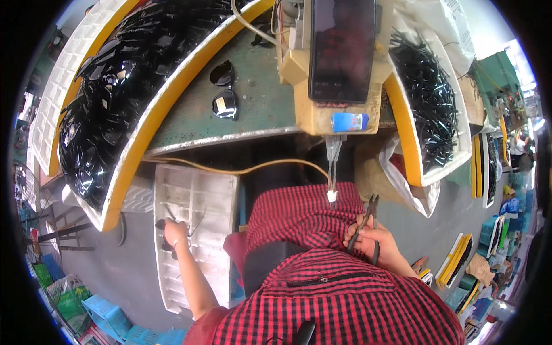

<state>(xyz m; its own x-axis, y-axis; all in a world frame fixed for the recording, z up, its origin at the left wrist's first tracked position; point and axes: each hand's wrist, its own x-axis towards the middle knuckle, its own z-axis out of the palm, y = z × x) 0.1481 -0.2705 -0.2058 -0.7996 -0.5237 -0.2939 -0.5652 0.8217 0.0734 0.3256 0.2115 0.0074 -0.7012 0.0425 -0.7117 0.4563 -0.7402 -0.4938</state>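
Note:
At the left, my left hand (pixel 176 231) is closed on a pair of dark sunglasses (pixel 166 246), over a white ribbed foam tray (pixel 214 261). My fingers cover part of the frame, and thin dark arms stick out beside the hand. Close to my lap, my right hand (pixel 375 238) grips pliers (pixel 372 207) by the handles, jaws pointing up. Another pair of black sunglasses (pixel 225 106) lies on the green worktable (pixel 261 95), a small pale label on one lens.
A yellow-edged foam box (pixel 150 123) of black frames stands left, another (pixel 409 135) holding thin black pieces right. Between them, a phone (pixel 340 52) is fixed to a beige machine (pixel 299 64). A hose (pixel 247 171) hangs before the table edge. Blue crates (pixel 106 316) stand lower left.

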